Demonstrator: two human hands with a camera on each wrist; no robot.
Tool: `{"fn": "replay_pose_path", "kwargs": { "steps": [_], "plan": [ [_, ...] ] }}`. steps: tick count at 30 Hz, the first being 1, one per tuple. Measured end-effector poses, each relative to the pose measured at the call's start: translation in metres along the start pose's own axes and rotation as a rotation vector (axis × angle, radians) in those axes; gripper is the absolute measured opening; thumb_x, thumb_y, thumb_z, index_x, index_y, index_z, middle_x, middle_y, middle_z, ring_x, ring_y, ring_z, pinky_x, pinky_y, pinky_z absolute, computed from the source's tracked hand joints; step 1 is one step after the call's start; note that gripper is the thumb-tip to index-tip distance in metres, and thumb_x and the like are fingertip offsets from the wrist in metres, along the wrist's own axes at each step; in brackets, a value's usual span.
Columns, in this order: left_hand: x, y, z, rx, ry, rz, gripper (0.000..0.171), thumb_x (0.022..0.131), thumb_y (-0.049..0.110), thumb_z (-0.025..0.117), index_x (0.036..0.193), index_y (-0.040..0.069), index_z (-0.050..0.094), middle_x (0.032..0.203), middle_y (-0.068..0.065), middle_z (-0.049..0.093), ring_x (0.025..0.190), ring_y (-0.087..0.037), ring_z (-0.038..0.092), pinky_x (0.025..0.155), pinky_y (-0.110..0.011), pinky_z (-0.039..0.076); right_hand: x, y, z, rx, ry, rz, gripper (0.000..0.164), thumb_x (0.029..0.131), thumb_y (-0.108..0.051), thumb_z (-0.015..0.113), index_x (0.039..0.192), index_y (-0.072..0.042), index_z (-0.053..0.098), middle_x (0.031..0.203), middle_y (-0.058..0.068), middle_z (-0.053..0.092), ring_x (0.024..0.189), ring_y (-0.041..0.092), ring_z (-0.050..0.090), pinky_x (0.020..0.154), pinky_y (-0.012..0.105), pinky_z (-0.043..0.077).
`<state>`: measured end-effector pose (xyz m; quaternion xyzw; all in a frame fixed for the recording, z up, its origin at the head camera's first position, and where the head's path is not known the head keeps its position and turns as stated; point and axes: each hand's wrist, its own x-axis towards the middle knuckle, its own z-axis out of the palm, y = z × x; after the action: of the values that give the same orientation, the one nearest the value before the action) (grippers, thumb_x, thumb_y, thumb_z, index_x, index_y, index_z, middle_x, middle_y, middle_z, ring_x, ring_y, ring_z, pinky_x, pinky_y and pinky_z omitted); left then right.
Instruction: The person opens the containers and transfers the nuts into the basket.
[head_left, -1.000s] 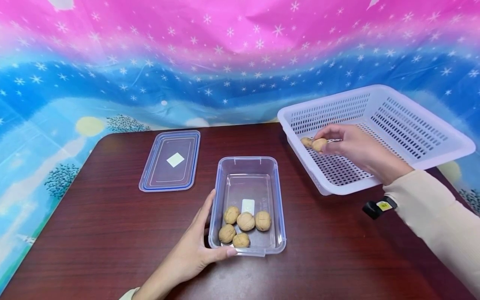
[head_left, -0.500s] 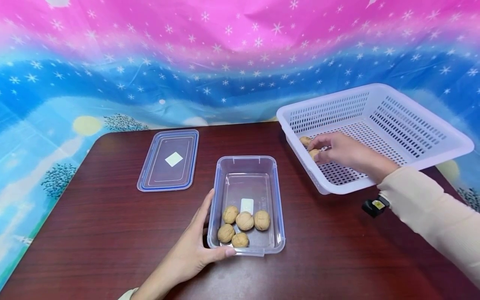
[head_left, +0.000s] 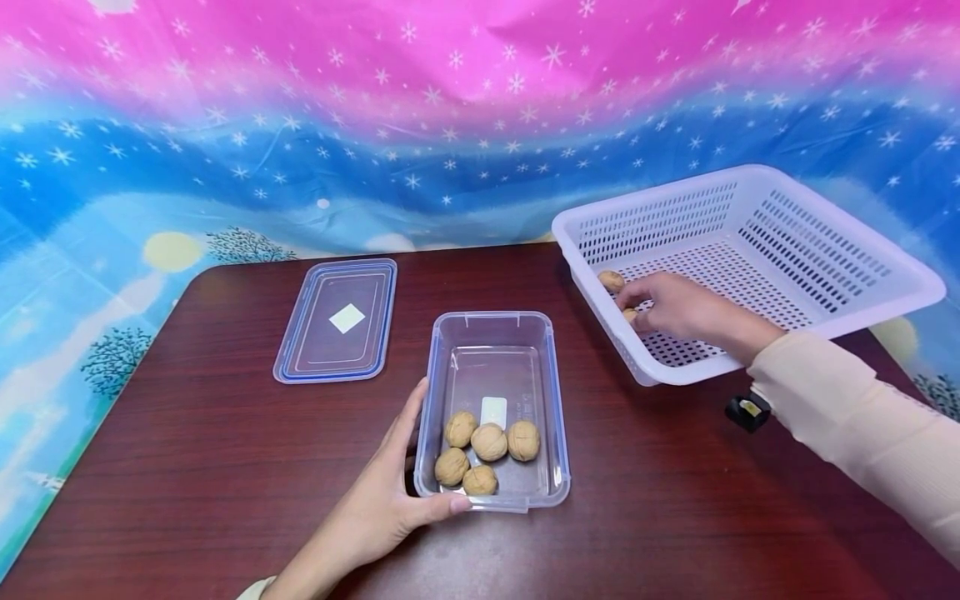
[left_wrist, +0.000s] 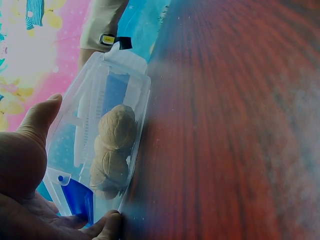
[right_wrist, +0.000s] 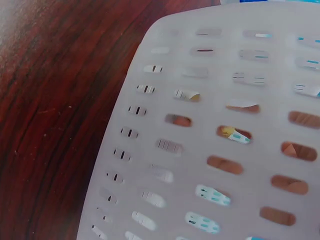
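My left hand (head_left: 390,483) holds the near left corner of a clear plastic food container (head_left: 558,417), thumb along its front rim and fingers along its left side. Several walnuts (head_left: 490,442) lie at the container's near end; some (left_wrist: 117,127) show through its wall in the left wrist view. Inside a white slotted basket (head_left: 648,367) on the right, my right hand (head_left: 678,308) pinches a walnut (head_left: 630,315), mostly hidden by the fingers. Another walnut (head_left: 611,281) lies just behind it. The right wrist view is filled by the basket's wall (right_wrist: 195,145), with bits of hand showing through the slots.
A clear lid (head_left: 367,333) with a blue seal and a white label lies flat at the back left of the dark wooden table (head_left: 225,467). A snowflake-patterned cloth (head_left: 450,125) hangs behind the table. A black wrist device (head_left: 747,411) hangs below the right sleeve.
My right hand has moved down and slightly left within the basket, and the walnut at its fingers has come nearer and lower. The left hand and container stay put.
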<state>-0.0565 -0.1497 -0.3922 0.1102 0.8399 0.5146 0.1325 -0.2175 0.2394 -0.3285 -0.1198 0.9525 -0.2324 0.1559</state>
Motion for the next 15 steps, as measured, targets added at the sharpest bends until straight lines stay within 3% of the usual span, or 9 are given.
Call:
{"fn": "replay_pose_path", "kwargs": {
  "steps": [15],
  "plan": [
    [0.0000,0.0004,0.0001,0.013,0.003,-0.003,0.127,0.077,0.039,0.094,0.168,0.043,0.005,0.167,-0.005,0.034,0.137,-0.025,0.055,0.110,-0.040,0.045,-0.0026,0.0005,-0.0014,0.031,0.016,0.044,0.027,0.086,0.002,0.069,0.112,-0.004,0.075,0.123,0.022,0.071,0.107,0.034,0.062,0.092,0.051,0.048]
  ]
}}
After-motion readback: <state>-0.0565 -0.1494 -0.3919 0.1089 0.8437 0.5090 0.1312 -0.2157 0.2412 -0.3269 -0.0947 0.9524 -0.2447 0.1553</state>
